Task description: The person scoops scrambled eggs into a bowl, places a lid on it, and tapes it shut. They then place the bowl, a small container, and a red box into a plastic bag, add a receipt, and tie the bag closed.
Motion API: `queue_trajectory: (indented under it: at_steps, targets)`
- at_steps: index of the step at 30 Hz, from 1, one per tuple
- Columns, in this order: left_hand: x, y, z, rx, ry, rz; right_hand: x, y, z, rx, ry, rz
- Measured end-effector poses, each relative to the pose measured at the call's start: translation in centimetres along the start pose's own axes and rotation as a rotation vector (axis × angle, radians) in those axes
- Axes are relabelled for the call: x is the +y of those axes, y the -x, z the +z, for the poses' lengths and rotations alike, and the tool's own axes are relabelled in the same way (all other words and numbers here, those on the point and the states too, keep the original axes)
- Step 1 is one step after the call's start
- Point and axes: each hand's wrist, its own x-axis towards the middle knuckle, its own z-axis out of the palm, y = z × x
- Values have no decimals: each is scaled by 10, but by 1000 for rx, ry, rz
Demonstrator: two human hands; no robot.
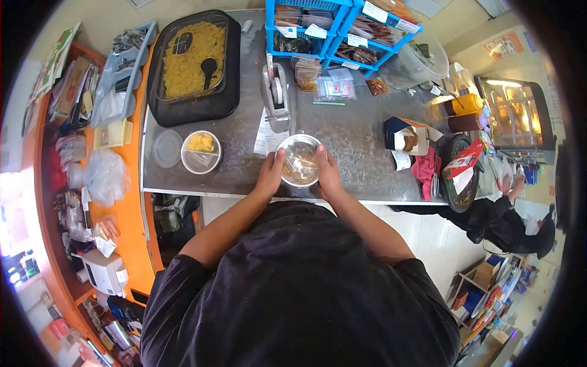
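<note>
A white-rimmed round bowl (299, 185) is at the near edge of the metal table (361, 134), upright in front of the person, with what looks like a clear lid (299, 158) over its top. The left hand (269, 174) grasps its left side and the right hand (328, 173) its right side, thumbs toward the rim; the work in hand seems to be seating or checking that cover, which calls for even pressure and a level bowl. Just beyond lies a printed slip (267, 136), beside a tape dispenser (275, 101). To the left, a second bowl (202, 172) holds yellow food and something clear, next to a loose clear lid (167, 149); farther off is a black tray (232, 73) of yellow food with a dark spoon (209, 68). Far right of centre are blue baskets (298, 54); to the right, an open box (406, 136) and a pink cloth (423, 168). Glare blurs the grasped bowl's contents, most fingers are hidden around its sides, and another person (489, 223) at right is partly hidden.
</note>
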Motion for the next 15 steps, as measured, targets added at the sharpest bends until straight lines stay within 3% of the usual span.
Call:
queue_trajectory:
  at_steps: [2, 5, 10, 15]
  targets:
    - [7, -7, 0, -46, 115, -20, 10, -11, -10, 7, 153, -100]
    - [9, -5, 3, 3, 78, 48, 22, -18, -14, 0, 123, -192]
    - [2, -8, 6, 112, -106, 64, 9, -10, -10, -16, 43, -48]
    - [-5, -26, 5, -3, 292, -149, 17, -13, -17, -10, 155, -57]
